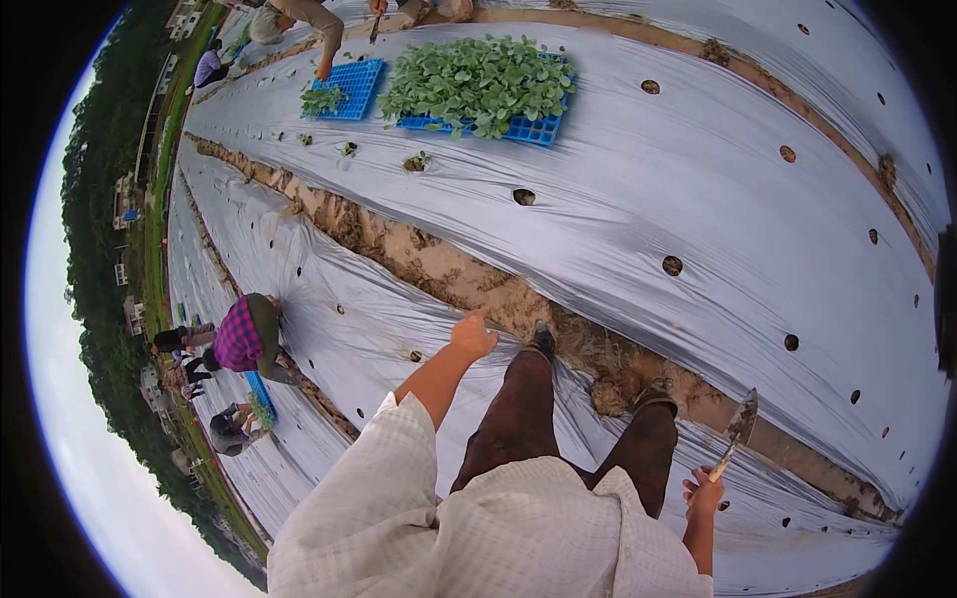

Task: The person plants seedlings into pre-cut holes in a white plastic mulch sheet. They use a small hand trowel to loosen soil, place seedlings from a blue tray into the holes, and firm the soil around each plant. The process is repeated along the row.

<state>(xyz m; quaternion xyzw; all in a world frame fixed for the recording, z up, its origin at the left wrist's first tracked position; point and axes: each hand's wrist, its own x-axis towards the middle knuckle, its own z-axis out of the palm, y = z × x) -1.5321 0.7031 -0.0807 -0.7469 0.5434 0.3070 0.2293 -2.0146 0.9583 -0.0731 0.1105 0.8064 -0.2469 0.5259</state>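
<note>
While R grip (704,491) holds trowel (739,430) hndl (724,461), blade (744,415) beyond, angled fwd

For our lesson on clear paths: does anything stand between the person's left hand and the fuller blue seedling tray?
Nothing visible blocks it; the soil furrow and silver film lie between the left hand and the fuller tray.

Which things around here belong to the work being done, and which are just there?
Likely part of the work:
trowel, in the right hand
seedlings
blue trays
holed plastic sheeting

Seemingly just there:
trees
buildings
</note>
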